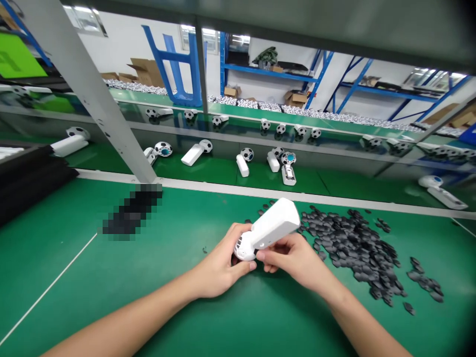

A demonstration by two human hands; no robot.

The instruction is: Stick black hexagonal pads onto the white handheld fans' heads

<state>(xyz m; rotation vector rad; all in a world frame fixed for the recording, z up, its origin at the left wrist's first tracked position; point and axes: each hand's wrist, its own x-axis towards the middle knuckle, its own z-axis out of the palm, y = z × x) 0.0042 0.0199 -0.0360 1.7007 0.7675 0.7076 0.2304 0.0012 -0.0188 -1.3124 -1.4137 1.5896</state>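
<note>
My left hand [219, 267] is closed around the round head of a white handheld device [277, 223], whose long white handle tilts up to the right. The head has dark slots on its left side. My right hand [293, 258] pinches at the underside of the head, near its joint with the handle. A small black piece [256, 252] shows at the right fingertips, pressed against the head; most of it is hidden. Close by on the right, a spread heap of flat black pieces [353, 248] lies on the green worktop [178, 322].
Beyond a white rail [208, 187] runs a green conveyor [334, 191] carrying several white devices [193, 154] with football-patterned heads. A metal post [92, 94] rises at left. Black trays [33, 183] are stacked at far left. A pixelated dark patch [130, 213] lies on the worktop.
</note>
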